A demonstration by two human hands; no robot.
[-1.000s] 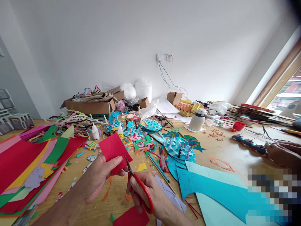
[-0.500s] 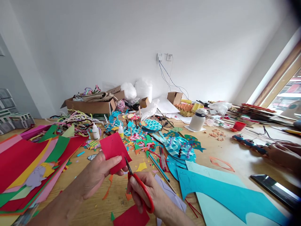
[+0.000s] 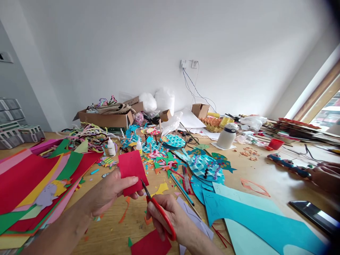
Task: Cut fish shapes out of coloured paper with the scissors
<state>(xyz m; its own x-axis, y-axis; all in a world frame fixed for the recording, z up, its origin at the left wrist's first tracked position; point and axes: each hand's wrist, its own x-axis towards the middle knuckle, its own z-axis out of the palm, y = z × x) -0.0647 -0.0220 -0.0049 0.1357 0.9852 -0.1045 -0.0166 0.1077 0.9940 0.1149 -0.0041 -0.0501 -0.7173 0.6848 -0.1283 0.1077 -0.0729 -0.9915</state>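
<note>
A rectangular piece of red paper (image 3: 130, 166) is pinched in my left hand (image 3: 117, 189), thumb on its face and fingers behind. My right hand (image 3: 170, 214) grips red-handled scissors (image 3: 165, 216), whose dark blades meet the paper's right edge near its lower part. Under my right hand, another piece of red paper (image 3: 151, 244) lies on the table. Orange scraps (image 3: 124, 210) and a yellow scrap (image 3: 162, 188) lie close by. A lilac paper (image 3: 195, 223) sits just right of my right wrist, partly covered.
Stacked coloured sheets (image 3: 34, 177) cover the left side. Blue paper (image 3: 255, 219), a phone (image 3: 310, 214) and a white bottle (image 3: 225, 136) stand or lie to the right. Another person's hand (image 3: 325, 177) touches a painted egg-carton strip (image 3: 289, 165). Glue bottles (image 3: 111, 147) stand behind scraps.
The view has shifted slightly, so everything appears a little further right. The red paper is tilted more upright in my left hand; the scissors stay at its edge.
</note>
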